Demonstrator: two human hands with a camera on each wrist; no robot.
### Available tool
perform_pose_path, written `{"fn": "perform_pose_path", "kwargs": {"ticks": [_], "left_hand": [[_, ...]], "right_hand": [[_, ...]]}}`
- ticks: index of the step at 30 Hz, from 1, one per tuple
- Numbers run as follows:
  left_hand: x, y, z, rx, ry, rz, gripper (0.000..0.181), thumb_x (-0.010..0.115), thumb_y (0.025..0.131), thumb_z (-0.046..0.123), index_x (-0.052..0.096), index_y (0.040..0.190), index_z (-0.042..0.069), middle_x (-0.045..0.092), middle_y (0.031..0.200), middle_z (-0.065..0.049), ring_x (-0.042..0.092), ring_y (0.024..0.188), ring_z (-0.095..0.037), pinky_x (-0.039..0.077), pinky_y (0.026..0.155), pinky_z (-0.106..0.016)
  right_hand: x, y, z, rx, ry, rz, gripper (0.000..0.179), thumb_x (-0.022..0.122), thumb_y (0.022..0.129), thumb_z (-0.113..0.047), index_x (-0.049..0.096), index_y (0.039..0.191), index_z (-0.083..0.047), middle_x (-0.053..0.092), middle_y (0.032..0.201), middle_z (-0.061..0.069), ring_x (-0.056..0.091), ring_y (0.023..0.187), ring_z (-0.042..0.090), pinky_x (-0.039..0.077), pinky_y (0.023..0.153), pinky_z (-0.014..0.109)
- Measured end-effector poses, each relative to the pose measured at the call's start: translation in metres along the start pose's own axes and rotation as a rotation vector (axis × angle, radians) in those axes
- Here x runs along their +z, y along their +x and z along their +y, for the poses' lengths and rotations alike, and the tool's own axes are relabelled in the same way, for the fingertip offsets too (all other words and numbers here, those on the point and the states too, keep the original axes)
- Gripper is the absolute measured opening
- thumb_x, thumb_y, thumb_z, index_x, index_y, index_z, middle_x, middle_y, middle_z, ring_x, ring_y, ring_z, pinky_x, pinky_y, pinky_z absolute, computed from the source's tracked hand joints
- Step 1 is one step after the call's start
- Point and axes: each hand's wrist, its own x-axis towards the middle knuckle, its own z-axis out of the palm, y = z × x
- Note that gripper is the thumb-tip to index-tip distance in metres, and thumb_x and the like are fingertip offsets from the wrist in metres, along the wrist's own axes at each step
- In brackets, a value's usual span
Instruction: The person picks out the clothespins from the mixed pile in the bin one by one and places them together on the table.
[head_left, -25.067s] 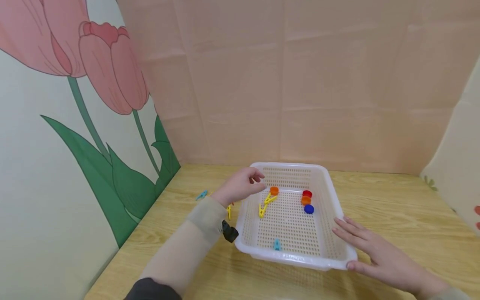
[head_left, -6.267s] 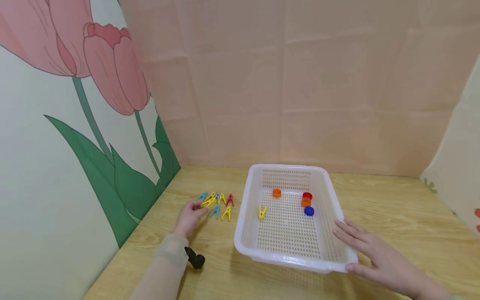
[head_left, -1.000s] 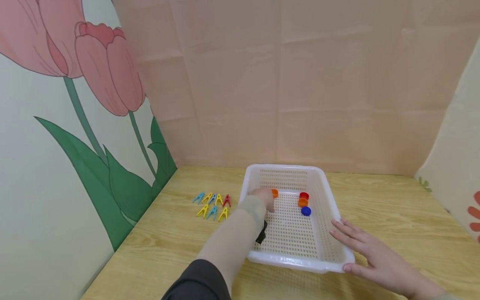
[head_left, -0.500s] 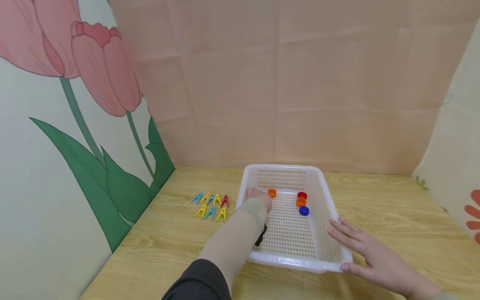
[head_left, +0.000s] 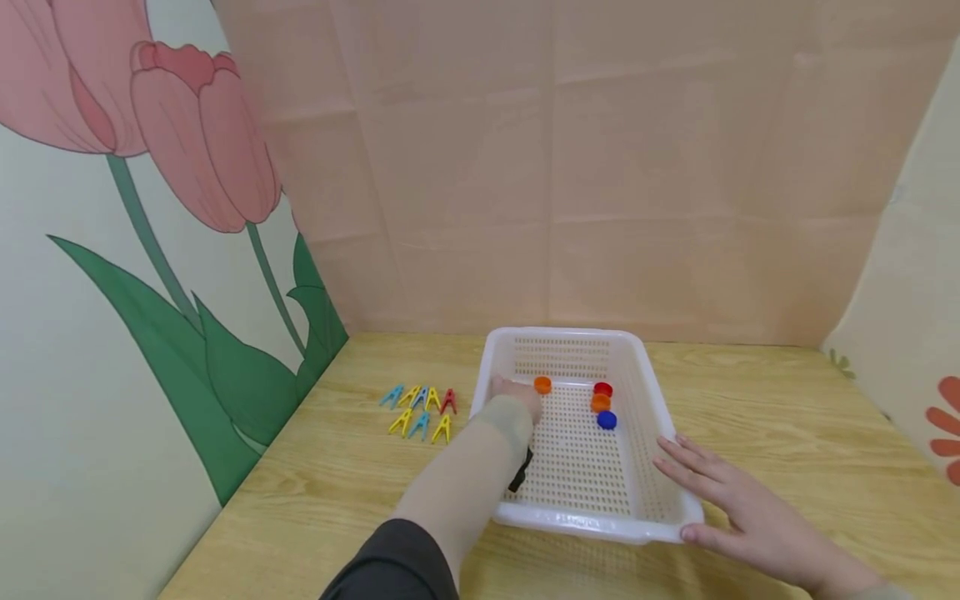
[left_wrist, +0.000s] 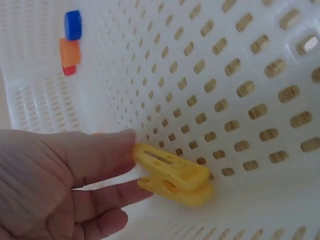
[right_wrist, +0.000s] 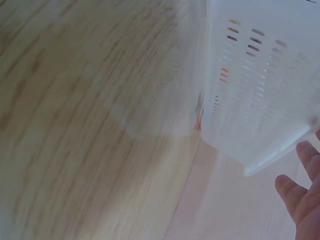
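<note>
My left hand (head_left: 519, 397) reaches down inside the white perforated plastic basket (head_left: 581, 523), by its left wall. In the left wrist view, its thumb and fingers pinch the ends of a yellow clothespin (left_wrist: 176, 175) close over the basket floor; the head view hides this clothespin behind the hand. My right hand (head_left: 738, 512) lies at the basket's near right corner, fingers spread and straight against the rim. Round caps sit on the basket floor: one orange cap (head_left: 543, 384) at the back left, and a red cap (head_left: 602, 389), another orange cap (head_left: 600, 403) and a blue cap (head_left: 607, 420) toward the right.
Left of the basket, several clothespins lie in two rows on the wooden table (head_left: 315, 500), among them a red clothespin (head_left: 447, 401), a teal clothespin (head_left: 420, 427) and a yellow clothespin (head_left: 442, 428). A beige sheet (head_left: 450, 167) hangs behind the table.
Since the oldest frame, a teal and a yellow clothespin have left the basket. My left hand has moved from the clothespins on the table into the basket; my right hand stays at the rim.
</note>
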Motion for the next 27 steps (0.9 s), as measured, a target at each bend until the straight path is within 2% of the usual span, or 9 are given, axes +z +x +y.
{"fn": "perform_pose_path", "kwargs": {"ticks": [3,4,9,13,16,19,21,23,27], "left_hand": [[0.0,0.0,0.0,0.092,0.152,0.018,0.027,0.051,0.097,0.029,0.07,0.112,0.018,0.061,0.128,0.002,0.048,0.126,-0.019,0.019,0.111,-0.041],[-0.001,-0.001,0.0,0.102,0.163,0.016,0.026,0.054,0.096,0.032,0.071,0.11,0.019,0.062,0.126,0.003,0.049,0.124,-0.019,0.019,0.11,-0.042],[-0.003,-0.006,-0.001,0.085,0.133,-0.044,0.033,0.071,0.084,0.043,0.071,0.11,0.022,0.059,0.129,0.005,0.041,0.129,-0.021,0.014,0.111,-0.039],[-0.006,-0.013,-0.002,0.121,0.131,-0.075,0.021,0.079,0.079,0.031,0.072,0.096,0.02,0.058,0.129,0.007,0.044,0.121,-0.016,0.016,0.111,-0.038],[-0.006,-0.016,-0.002,0.155,0.114,-0.084,0.031,0.077,0.08,0.02,0.069,0.111,0.02,0.053,0.137,0.003,0.041,0.127,-0.016,0.017,0.113,-0.037],[-0.006,-0.015,-0.002,0.227,0.108,-0.089,0.033,0.072,0.084,0.013,0.066,0.115,0.022,0.057,0.127,0.003,0.042,0.121,-0.018,0.025,0.109,-0.036],[-0.005,-0.014,-0.003,0.274,0.083,-0.096,0.022,0.07,0.086,0.013,0.067,0.104,0.025,0.06,0.11,0.006,0.044,0.111,-0.018,0.03,0.102,-0.036],[-0.004,-0.01,-0.002,0.29,0.043,-0.113,0.014,0.068,0.087,0.013,0.065,0.089,0.026,0.057,0.096,0.006,0.042,0.1,-0.019,0.034,0.091,-0.035],[-0.002,-0.003,0.0,0.284,-0.003,-0.084,0.008,0.068,0.087,0.023,0.065,0.092,0.028,0.058,0.094,0.008,0.045,0.093,-0.017,0.034,0.085,-0.035]], "right_hand": [[0.0,0.0,0.0,0.005,0.001,-0.001,0.081,0.083,0.071,-0.039,0.052,0.139,-0.009,0.044,0.145,0.016,0.027,0.142,0.022,0.011,0.108,0.011],[0.0,0.0,0.0,0.007,0.001,-0.002,0.081,0.083,0.071,-0.039,0.052,0.139,-0.009,0.044,0.145,0.016,0.027,0.142,0.021,0.011,0.108,0.011],[-0.001,0.0,0.001,0.004,-0.001,-0.002,0.081,0.082,0.071,-0.04,0.052,0.139,-0.009,0.044,0.145,0.016,0.027,0.142,0.021,0.011,0.108,0.011],[-0.001,0.001,0.0,0.004,0.001,-0.002,0.081,0.082,0.071,-0.04,0.052,0.139,-0.009,0.044,0.145,0.016,0.028,0.142,0.021,0.011,0.108,0.011],[-0.002,0.001,-0.002,0.009,0.003,-0.006,0.081,0.083,0.071,-0.039,0.052,0.139,-0.009,0.044,0.145,0.016,0.027,0.142,0.02,0.011,0.108,0.011],[-0.002,0.001,-0.003,0.023,0.002,-0.022,0.081,0.083,0.07,-0.038,0.051,0.139,-0.01,0.043,0.146,0.015,0.025,0.142,0.019,0.01,0.107,0.01],[-0.003,0.0,-0.004,0.031,-0.003,-0.031,0.081,0.083,0.07,-0.037,0.051,0.14,-0.01,0.042,0.147,0.015,0.025,0.143,0.019,0.01,0.107,0.01],[-0.004,0.001,-0.005,0.04,-0.007,-0.04,0.082,0.083,0.07,-0.036,0.05,0.14,-0.01,0.042,0.147,0.014,0.024,0.143,0.018,0.009,0.106,0.009],[-0.005,0.001,-0.007,0.048,-0.017,-0.046,0.082,0.084,0.07,-0.036,0.05,0.14,-0.011,0.042,0.147,0.014,0.024,0.143,0.018,0.009,0.106,0.009]]}}
